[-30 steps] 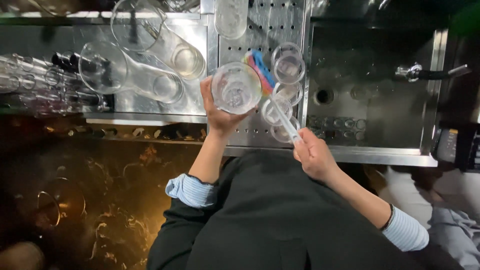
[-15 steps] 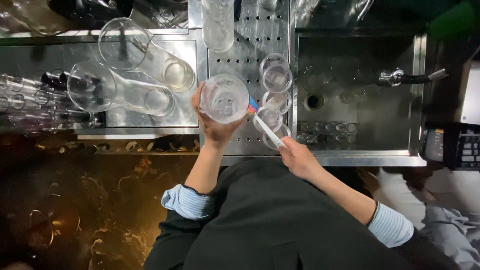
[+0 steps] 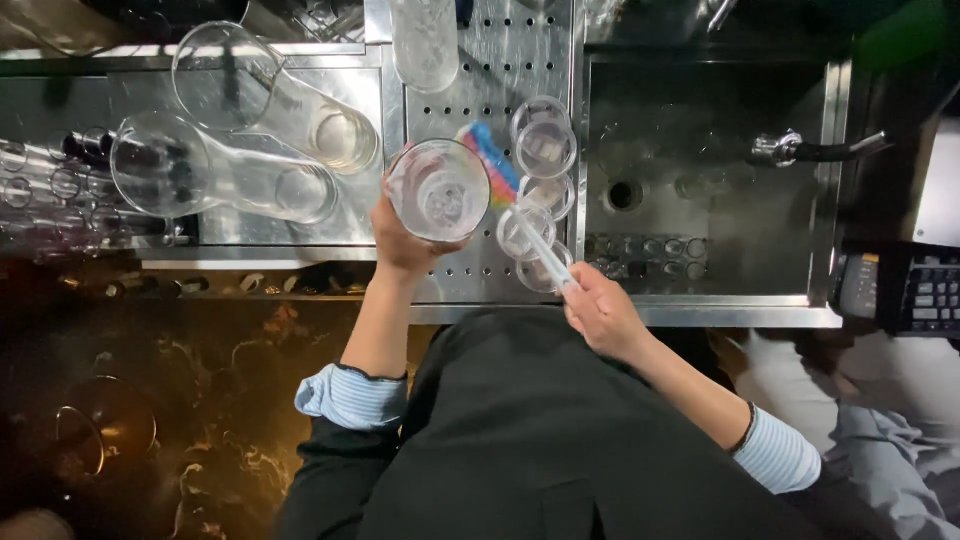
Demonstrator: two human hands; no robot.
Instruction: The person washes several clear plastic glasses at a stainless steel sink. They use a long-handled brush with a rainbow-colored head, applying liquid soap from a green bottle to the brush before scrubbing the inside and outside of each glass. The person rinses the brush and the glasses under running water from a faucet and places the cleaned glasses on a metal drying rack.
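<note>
You hold a clear, round-mouthed drinking glass [image 3: 438, 190] upright, its open rim facing you, above the perforated steel drainboard. The long bottle brush [image 3: 520, 205] with a clear handle and multicoloured bristles slants beside it, bristles just past the rim.

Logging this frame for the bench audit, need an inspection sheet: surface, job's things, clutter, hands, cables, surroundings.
Surface: perforated steel drainboard, sink basin to its right.
Job's things: clear glass, mouth up, held above the drainboard; bottle brush with a clear handle and multicoloured bristles, bristle end beside the glass.
Clutter: four small glasses in a row on the drainboard; two large glass pitchers lying on their sides at left; a tall glass at top.
Hands: left hand grips the glass from below; right hand holds the brush handle.
Cables: nothing seen.
Surroundings: tap over the basin; keypad device at right; dark marbled floor.
</note>
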